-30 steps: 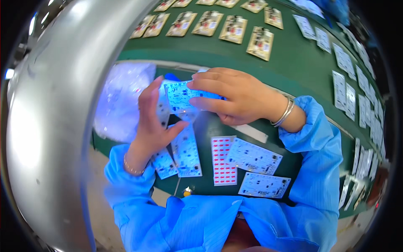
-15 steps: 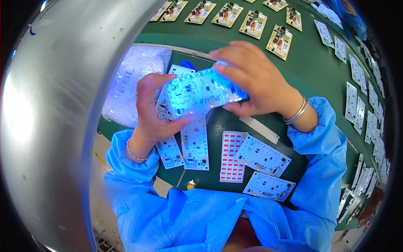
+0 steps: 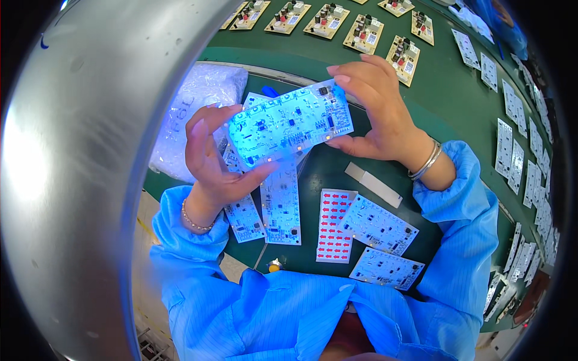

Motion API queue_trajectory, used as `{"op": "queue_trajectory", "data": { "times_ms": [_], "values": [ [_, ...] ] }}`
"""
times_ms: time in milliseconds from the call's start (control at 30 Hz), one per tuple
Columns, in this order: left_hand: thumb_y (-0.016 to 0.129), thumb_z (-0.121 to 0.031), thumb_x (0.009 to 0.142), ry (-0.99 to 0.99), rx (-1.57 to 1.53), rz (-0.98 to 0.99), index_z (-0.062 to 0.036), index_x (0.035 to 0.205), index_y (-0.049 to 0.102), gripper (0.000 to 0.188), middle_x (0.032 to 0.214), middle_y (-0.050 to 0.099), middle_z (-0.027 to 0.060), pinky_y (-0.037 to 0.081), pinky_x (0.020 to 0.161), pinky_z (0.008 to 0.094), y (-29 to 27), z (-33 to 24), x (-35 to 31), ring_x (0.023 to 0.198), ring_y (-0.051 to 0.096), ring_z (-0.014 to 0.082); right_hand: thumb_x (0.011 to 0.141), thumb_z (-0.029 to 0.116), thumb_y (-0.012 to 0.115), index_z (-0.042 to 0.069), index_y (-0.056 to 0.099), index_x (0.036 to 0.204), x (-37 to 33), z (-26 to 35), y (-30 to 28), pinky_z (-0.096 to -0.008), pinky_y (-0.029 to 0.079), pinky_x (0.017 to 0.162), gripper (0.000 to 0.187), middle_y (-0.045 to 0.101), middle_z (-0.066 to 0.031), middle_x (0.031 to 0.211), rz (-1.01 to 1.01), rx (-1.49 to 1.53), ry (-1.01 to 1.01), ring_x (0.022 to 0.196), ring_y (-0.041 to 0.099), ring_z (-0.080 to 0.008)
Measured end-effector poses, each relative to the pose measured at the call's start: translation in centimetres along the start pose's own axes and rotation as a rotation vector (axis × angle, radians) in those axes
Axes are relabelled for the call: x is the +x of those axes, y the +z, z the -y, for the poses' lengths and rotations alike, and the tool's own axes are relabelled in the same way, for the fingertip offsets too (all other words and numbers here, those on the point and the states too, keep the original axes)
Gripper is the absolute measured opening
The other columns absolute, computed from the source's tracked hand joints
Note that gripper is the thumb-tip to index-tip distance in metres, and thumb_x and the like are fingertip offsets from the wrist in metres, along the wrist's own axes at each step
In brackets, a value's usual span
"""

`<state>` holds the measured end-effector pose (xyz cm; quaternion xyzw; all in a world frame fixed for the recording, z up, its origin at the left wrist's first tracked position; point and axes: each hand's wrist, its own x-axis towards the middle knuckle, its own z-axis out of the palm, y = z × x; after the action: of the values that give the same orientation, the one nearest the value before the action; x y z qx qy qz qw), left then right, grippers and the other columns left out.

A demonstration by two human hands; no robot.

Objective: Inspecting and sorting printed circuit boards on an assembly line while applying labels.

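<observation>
Between my two hands a white circuit board (image 3: 292, 123) is held up, lit bright blue, its part-covered face in full view. The thumb and fingers of my left hand (image 3: 211, 156) pinch its left end. My right hand (image 3: 379, 114) grips the right end, fingertips on the upper corner and thumb below. Underneath, on the green work surface, lie more white boards (image 3: 280, 207), partly covered by the held one and my left hand. A sheet of red arrow stickers (image 3: 335, 225) lies to the right, overlapped by a white board (image 3: 379, 224), with another board (image 3: 386, 268) nearer me.
A large grey metal housing (image 3: 78, 180) fills the left side. Beside it sits a plastic-wrapped package (image 3: 198, 114). A pale strip (image 3: 373, 185) lies near my right wrist. Tan boards (image 3: 363, 35) stand along the far belt; rows of white boards (image 3: 513, 105) line the right.
The held board has turned from a tilted, glaring angle to show its face more flatly. My right hand's fingers have shifted to the board's right edge.
</observation>
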<state>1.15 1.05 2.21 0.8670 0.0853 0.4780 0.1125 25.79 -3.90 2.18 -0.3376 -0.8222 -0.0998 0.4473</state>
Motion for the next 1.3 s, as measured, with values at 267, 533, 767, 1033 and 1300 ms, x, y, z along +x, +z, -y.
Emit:
{"op": "queue_trajectory", "data": {
  "times_ms": [267,533,767,1033,1300],
  "values": [
    [0.073,-0.023,0.054,-0.210,-0.082,0.011,-0.0028,0.116,0.033,0.077,0.102,0.047,0.0173,0.037,0.077,0.0369,0.1,0.1,-0.4,0.089,0.047,0.0248,0.060,0.026,0.068,0.005,0.036,0.113,-0.3,0.1,0.0,-0.0436,0.030,0.086,0.064,0.048,-0.0112,0.106,-0.029,0.105,0.053,0.096,0.047,-0.0269],
    [0.040,-0.043,0.080,-0.752,-0.459,0.156,0.0037,0.103,0.046,0.053,0.085,0.055,0.0164,0.044,0.060,0.0300,-0.4,-0.8,-0.4,0.067,0.055,0.0218,0.062,0.023,0.067,0.002,0.033,0.118,-0.2,1.5,-0.2,-0.0423,0.031,0.084,0.069,0.043,-0.0150,0.109,0.079,0.237,0.171,0.096,0.043,-0.0312],
    [0.014,-0.061,0.079,-1.311,-1.128,-0.056,0.0040,0.106,0.045,0.077,0.055,0.051,0.0113,0.033,0.036,0.0245,0.3,-2.1,1.8,0.036,0.043,0.0153,0.066,0.013,0.063,0.001,0.037,0.115,0.1,2.1,-0.4,-0.0290,0.040,0.074,0.057,0.048,-0.0131,0.095,0.198,0.426,0.377,0.086,0.046,-0.0221],
    [0.013,-0.060,0.080,-1.244,-1.573,0.081,0.0045,0.102,0.048,0.076,0.042,0.041,0.0026,0.031,0.039,0.0232,0.4,-1.6,0.4,0.036,0.035,0.0101,0.070,0.034,0.059,0.001,0.033,0.118,-0.1,1.5,0.0,-0.0247,0.040,0.067,0.064,0.048,-0.0076,0.094,0.201,1.036,0.751,0.079,0.047,-0.0133],
    [0.012,-0.060,0.079,-1.152,-1.963,0.088,0.0031,0.099,0.050,0.076,0.043,0.041,0.0034,0.033,0.042,0.0259,0.8,-0.2,-1.0,0.040,0.036,0.0125,0.073,0.043,0.053,-0.001,0.031,0.118,0.7,3.1,-0.1,-0.0239,0.041,0.065,0.067,0.048,-0.0077,0.094,0.142,1.280,0.888,0.073,0.048,-0.0118]
  ]
}}
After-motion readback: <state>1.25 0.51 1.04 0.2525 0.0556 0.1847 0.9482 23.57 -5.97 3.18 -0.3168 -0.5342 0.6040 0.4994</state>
